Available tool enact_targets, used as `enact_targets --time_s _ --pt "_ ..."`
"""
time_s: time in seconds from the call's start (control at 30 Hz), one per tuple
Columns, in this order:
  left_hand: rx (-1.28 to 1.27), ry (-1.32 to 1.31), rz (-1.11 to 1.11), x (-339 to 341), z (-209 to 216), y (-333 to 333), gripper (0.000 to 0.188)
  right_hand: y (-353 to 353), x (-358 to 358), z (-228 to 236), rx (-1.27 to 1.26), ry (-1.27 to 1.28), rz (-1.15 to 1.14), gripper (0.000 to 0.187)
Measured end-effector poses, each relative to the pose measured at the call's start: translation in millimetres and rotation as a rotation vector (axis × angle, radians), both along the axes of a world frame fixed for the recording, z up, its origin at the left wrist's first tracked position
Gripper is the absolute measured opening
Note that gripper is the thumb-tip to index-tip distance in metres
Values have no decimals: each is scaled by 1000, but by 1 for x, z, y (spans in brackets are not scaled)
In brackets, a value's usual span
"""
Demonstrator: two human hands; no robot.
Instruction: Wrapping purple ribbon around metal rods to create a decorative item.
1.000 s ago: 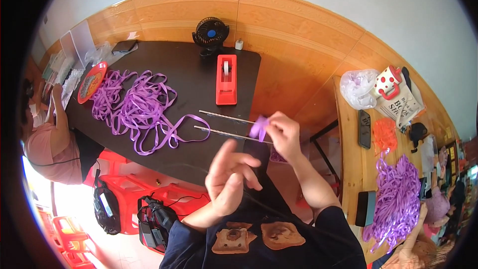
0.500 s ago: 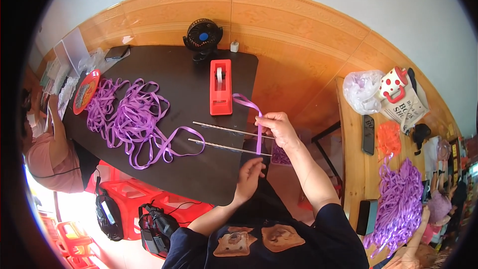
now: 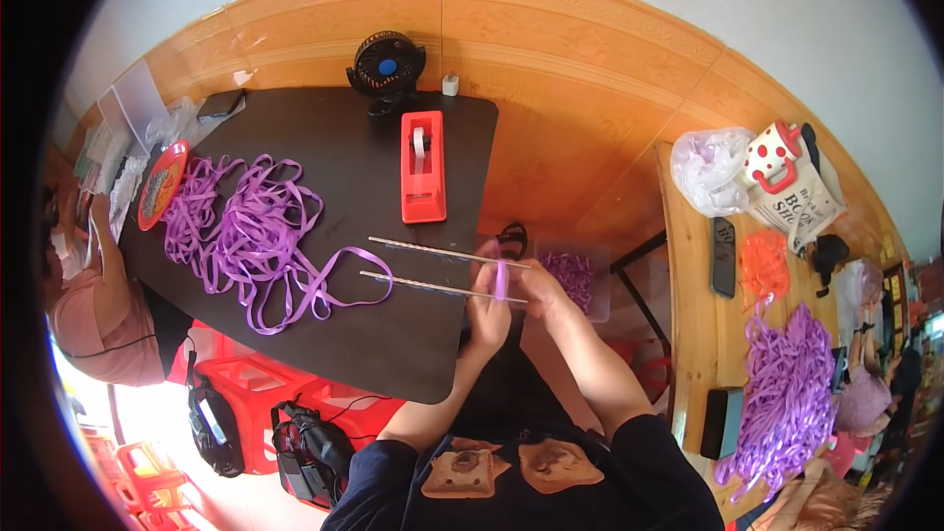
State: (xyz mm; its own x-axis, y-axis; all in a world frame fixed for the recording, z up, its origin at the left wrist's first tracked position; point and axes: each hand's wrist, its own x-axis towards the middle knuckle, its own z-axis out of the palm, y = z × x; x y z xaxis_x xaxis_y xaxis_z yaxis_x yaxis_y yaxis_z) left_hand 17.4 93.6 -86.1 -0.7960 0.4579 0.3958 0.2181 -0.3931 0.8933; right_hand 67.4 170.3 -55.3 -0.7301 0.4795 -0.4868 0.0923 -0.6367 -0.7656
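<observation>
Two thin metal rods [image 3: 418,287] lie side by side and stick out past the right edge of the dark table. A short band of purple ribbon [image 3: 502,281] spans the rods near their free ends. My left hand [image 3: 484,313] is at the band's left side, its fingers reaching up by the rods and closed on the ribbon. On the other side, my right hand [image 3: 547,289] is closed with its fingertips against the band. Hands and rods partly hide the fingertips. A tangled heap of purple ribbon [image 3: 251,221] lies on the table, one loop reaching near the rods.
On the dark table [image 3: 324,128] stand a red tape dispenser [image 3: 423,199], a black fan [image 3: 386,67] and a red plate [image 3: 162,187]. A clear box of purple pieces [image 3: 580,285] is below. The wooden table [image 3: 694,334] at right bears more ribbon. People sit at both sides.
My left hand has risen to the rods and ribbon. My right hand has moved down slightly, and the loose ribbon tail above the rods is now folded down around them.
</observation>
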Motion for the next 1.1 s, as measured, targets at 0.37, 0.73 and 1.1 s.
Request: enact_targets --time_s 0.37,0.73,1.1 --pt "-194 -573 -300 28 6 -74 19 -60 81 -36 627 104 -147 24" --pt "-117 -849 -459 26 17 -86 21 -106 82 -39 520 203 -103 35" --pt "-182 -863 -524 29 21 -94 23 -140 99 -46 772 153 -139 19"
